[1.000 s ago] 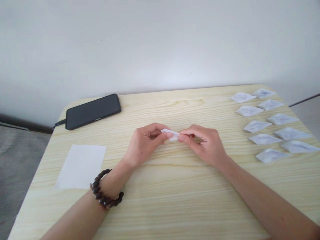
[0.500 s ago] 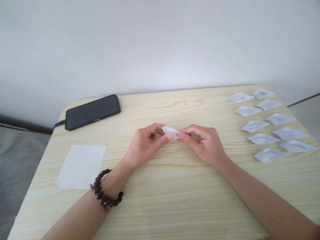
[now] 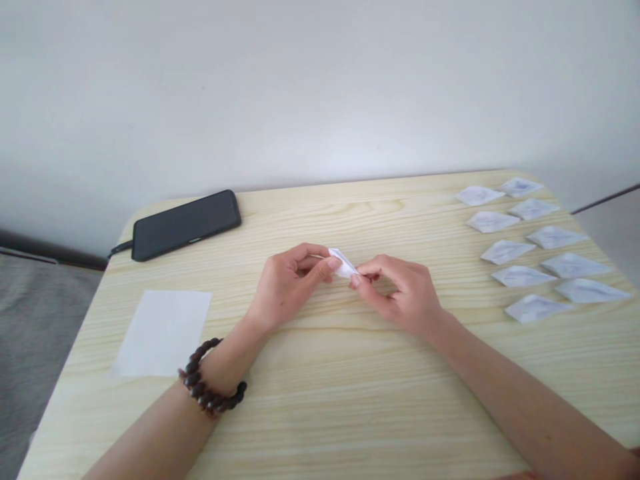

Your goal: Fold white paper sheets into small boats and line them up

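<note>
A small folded white paper is held between my two hands, above the middle of the table. My left hand pinches its left part between thumb and fingers, with a dark beaded bracelet round the wrist. My right hand grips the lower right tip with thumb and forefinger. The fingers hide parts of the paper. To the right lie several folded paper boats with pointed ends, set out in two columns.
A black phone with a cable at its left end lies at the back left. A flat white paper sheet lies on the wooden table left of my left wrist. A white wall stands behind.
The folded paper has turned, its right tip now pointing more downward. My right hand has moved slightly down and left with that tip; my left hand stays nearly in place.
</note>
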### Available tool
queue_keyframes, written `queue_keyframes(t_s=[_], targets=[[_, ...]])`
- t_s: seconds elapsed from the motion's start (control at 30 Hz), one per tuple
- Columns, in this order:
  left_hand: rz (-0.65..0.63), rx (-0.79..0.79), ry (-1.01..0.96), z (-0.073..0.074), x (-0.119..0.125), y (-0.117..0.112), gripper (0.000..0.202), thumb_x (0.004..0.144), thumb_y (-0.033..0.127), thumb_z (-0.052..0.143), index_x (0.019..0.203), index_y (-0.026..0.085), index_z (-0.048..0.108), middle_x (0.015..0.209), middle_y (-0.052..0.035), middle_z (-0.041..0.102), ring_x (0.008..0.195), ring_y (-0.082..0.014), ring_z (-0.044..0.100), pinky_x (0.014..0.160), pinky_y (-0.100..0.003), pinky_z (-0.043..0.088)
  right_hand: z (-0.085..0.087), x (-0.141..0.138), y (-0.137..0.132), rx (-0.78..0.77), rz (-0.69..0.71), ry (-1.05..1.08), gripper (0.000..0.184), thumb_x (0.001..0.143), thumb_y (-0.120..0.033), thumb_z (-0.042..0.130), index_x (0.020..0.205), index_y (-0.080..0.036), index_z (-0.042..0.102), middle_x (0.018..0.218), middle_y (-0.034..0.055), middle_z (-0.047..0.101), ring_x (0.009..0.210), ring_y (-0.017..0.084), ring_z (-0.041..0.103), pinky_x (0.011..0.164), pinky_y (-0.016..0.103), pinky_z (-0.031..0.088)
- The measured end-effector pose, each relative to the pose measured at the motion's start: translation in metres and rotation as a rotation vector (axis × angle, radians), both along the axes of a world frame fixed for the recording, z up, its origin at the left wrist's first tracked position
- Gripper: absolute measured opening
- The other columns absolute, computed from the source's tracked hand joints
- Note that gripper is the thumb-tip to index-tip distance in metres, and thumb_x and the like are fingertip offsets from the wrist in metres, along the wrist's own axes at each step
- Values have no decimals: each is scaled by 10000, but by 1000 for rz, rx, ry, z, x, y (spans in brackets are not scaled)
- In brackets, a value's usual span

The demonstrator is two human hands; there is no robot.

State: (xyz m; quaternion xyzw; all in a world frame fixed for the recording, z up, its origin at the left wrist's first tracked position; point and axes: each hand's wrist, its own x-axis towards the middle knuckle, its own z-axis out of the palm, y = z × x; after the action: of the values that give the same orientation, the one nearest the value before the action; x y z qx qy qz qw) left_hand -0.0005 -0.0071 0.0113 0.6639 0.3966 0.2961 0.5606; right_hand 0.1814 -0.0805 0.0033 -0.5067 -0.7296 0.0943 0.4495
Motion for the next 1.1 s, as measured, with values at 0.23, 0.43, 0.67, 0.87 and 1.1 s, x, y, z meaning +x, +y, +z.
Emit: queue_keyframes(t_s=[0.23, 0.43, 0.67, 0.87, 1.1], targets=[[2, 22, 15, 3, 4, -7, 319, 837, 470, 663, 895, 160, 712, 814, -25, 763, 737, -140, 687, 675, -213, 501, 0, -4, 3, 178, -58, -182, 83, 852, -124, 601, 809, -194, 612, 671, -1, 701, 595, 134, 628, 625, 267, 470], [-83, 79, 39, 4, 2, -4, 271, 864, 410, 645, 952, 174, 744, 929, -28, 770, 839, -169, 690, 740, -236, 500, 1, -3, 2, 9, 18, -85, 88, 885, -249, 613, 842, -174, 629, 746, 9, 716, 675, 145, 650, 700, 294, 457], [-139, 128, 67, 6, -2, -3, 270, 870, 387, 636, 1011, 188, 753, 996, -35, 766, 902, -199, 690, 797, -271, 511, 7, 3, 2, -262, 97, 67, 108, 879, -257, 595, 817, -190, 653, 714, -11, 702, 628, 108, 622, 615, 228, 461], [-113, 263, 157, 6, -1, -7, 275, 865, 342, 619, 1020, 145, 731, 903, -61, 760, 810, -182, 680, 733, -266, 508, 0, -1, 1, -286, -26, 93, 65, 850, -205, 582, 912, -185, 587, 727, -4, 689, 580, 99, 602, 565, 206, 468], [28, 698, 391, 1, 7, -15, 259, 839, 269, 565, 1054, 133, 614, 828, -51, 708, 709, -154, 624, 673, -260, 471, -4, -5, 0, -155, -127, 57, 97, 841, -206, 608, 763, -211, 551, 583, -46, 629, 464, 71, 534, 466, 175, 410]])
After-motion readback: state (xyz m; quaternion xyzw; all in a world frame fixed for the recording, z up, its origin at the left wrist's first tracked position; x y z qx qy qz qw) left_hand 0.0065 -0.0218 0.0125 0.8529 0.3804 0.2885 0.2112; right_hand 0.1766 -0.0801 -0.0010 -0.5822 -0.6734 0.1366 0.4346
